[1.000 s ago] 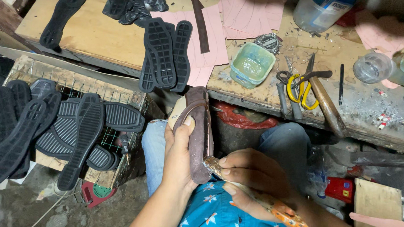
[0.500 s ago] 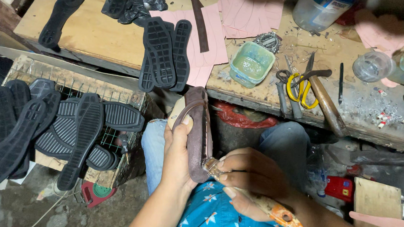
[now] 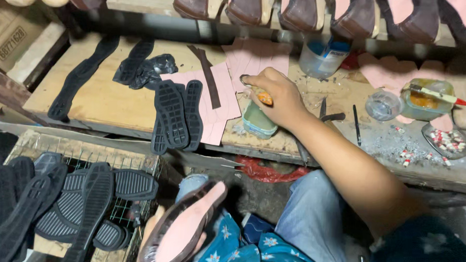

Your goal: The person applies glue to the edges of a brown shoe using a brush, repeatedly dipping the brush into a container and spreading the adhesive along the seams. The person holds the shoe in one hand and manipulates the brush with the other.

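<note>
The right hand [image 3: 273, 98] reaches out over the worn wooden desk [image 3: 103, 102], its fingers curled shut around an orange-handled metal tool [image 3: 260, 94] whose grey tip pokes out past the knuckles towards the back of the desk. Just under that hand, close to the desk's front edge, sits a small pale-green plastic tub [image 3: 257, 121]. The left hand [image 3: 158, 232] is low in the view, over the lap, and grips from beneath a shoe upper on its last, brown at the rim with a pink insole face [image 3: 184, 229] turned up; only the fingers at its underside show. To the left of the tub a pair of black ribbed rubber soles [image 3: 175, 115] lies tread-up on a spread of pink cut-out sheets [image 3: 221, 96], reaching to the front edge, and a dark brown leather strip [image 3: 206, 75] lies across the pink sheets behind them. Farther left on the desk are long flat black insole shapes [image 3: 81, 77] and a crumpled black bag [image 3: 152, 69]. Right of the hand stand a clear plastic jar with a blue label [image 3: 320, 59], a small glass jar [image 3: 383, 105], and a glue pot with a brush resting across it [image 3: 428, 97]. Below the desk's left end, a wire crate [image 3: 127, 210] holds a heap of black rubber soles [image 3: 57, 202].
</note>
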{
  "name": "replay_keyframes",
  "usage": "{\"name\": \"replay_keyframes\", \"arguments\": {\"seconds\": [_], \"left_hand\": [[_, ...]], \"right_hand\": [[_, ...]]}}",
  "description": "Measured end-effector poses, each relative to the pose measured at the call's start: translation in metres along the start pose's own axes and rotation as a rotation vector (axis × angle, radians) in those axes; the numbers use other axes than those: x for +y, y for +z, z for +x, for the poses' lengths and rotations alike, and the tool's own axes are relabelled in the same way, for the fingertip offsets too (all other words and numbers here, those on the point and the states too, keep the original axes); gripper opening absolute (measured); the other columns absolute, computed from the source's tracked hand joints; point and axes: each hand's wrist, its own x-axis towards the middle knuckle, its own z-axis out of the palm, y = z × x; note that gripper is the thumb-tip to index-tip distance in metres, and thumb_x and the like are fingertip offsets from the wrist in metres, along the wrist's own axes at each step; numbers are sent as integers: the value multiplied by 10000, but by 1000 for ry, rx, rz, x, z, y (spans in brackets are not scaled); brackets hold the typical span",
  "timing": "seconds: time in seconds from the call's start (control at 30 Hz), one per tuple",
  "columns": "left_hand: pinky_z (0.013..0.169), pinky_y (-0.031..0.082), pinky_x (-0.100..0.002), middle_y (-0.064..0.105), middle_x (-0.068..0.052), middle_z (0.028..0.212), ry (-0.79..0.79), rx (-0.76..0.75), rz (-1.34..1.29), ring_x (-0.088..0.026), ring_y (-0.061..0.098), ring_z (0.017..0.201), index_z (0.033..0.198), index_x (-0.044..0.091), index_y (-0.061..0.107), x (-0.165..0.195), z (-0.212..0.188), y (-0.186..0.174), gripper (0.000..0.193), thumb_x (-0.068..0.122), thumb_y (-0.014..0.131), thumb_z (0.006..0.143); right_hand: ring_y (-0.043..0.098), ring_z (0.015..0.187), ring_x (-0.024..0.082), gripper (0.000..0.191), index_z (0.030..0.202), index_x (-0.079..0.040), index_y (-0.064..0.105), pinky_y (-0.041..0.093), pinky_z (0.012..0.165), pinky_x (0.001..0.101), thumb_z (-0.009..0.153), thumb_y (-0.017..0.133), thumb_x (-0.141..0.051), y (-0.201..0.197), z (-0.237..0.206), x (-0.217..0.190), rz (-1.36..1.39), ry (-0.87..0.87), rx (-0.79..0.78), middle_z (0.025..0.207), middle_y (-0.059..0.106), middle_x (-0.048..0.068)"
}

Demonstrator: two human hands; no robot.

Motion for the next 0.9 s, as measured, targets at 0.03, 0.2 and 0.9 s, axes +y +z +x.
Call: {"name": "replay_keyframes", "arguments": {"seconds": [0.03, 0.2, 0.9], "left_hand": [[873, 525, -467, 542, -249, 1539, 20, 14, 1, -346, 626, 1067, 1441, 21, 395, 1, -4, -12, 547, 356, 618, 1071], [912, 498, -486, 507, -251, 1544, 103, 67, 16, -374, 591, 1111, 1454, 21, 385, 2, -23, -57, 555, 339, 620, 1064], [1076, 382, -566, 357, -260, 1563, 336, 125, 48, -491, 444, 1296, 1507, 17, 344, 32, -69, -91, 602, 267, 625, 1036]], "right_hand": [[656, 907, 255, 230, 1152, -65, 754, 524, 796, 350, 930, 781, -117, 2, 4, 8, -2, 26, 8, 961, 638, 103], [713, 906, 214, 145, 1026, -90, 716, 553, 816, 343, 948, 759, -205, 6, -10, 30, 144, 247, 18, 987, 689, 71], [664, 823, 214, 220, 1000, -83, 766, 528, 777, 342, 855, 822, -239, 17, -39, 59, 49, 431, -100, 863, 697, 91]]}}
